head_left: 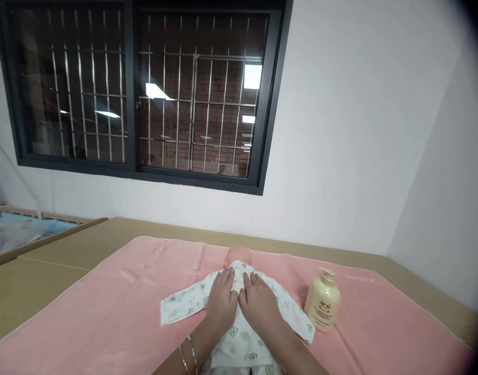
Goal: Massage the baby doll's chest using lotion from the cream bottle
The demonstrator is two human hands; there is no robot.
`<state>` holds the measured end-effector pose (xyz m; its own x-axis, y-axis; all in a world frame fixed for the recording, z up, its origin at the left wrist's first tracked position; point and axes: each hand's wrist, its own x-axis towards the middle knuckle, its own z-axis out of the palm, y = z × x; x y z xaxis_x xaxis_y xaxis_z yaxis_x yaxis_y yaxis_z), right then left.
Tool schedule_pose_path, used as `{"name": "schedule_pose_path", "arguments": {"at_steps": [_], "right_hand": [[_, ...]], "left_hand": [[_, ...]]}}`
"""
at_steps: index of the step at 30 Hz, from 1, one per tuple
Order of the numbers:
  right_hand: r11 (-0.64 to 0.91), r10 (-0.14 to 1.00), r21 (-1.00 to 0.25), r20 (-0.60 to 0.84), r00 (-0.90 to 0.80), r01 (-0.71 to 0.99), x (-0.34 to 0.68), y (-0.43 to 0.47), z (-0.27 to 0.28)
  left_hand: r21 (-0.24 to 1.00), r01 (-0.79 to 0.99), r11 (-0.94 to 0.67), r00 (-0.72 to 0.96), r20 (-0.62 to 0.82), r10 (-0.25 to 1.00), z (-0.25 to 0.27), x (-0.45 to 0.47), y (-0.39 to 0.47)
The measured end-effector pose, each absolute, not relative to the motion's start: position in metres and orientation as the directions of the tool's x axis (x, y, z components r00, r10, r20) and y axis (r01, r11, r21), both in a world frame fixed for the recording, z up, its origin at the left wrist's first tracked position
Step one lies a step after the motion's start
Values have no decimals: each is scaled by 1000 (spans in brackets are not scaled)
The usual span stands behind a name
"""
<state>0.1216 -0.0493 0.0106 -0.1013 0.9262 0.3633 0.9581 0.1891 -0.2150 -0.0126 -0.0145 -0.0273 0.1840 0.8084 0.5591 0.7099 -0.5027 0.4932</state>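
Observation:
A baby doll (239,254) lies on a pink cloth, dressed in a white printed top (241,341) with its sleeves spread to both sides. My left hand (222,297) rests flat on the left part of the doll's upper body, fingers pointing toward its head. On the right part lies my right hand (258,299), also flat, with the two thumbs close together at the middle. Both hands are open and hold nothing. Just beyond the right sleeve stands a pale yellow pump bottle (324,302), upright. The chest area under my palms is hidden.
The pink cloth (117,297) covers much of a wooden table (71,260). A white wall (340,130) with a dark-framed, barred window (200,177) rises behind it. At the far left, a wooden-edged bed or crib (39,226) holds blue and white fabric.

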Motion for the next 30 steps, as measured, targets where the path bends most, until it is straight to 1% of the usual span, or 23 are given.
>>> {"name": "schedule_pose_path", "arguments": {"at_steps": [3,7,10,13,20,30], "right_hand": [[168,921,-197,381,-82,966,120,-52,13],[198,921,-264,379,-87,944,130,-45,10],[246,929,-310,345,-132,918,139,-37,6],[260,937,-339,315,-151,904,144,-32,2],[271,932,-345,328,-155,898,143,-30,-3],[296,904,-331,400,-151,896,145,-34,1]], "left_hand": [[494,706,-508,176,572,801,-28,-11,-14],[506,707,-494,155,571,806,-30,-8,-9],[506,718,-478,157,551,820,-33,-6,-4],[503,730,-463,164,529,833,-33,-5,-2],[511,722,-467,163,530,832,-30,-5,-2],[507,714,-483,134,578,805,-30,-3,-2]]}}
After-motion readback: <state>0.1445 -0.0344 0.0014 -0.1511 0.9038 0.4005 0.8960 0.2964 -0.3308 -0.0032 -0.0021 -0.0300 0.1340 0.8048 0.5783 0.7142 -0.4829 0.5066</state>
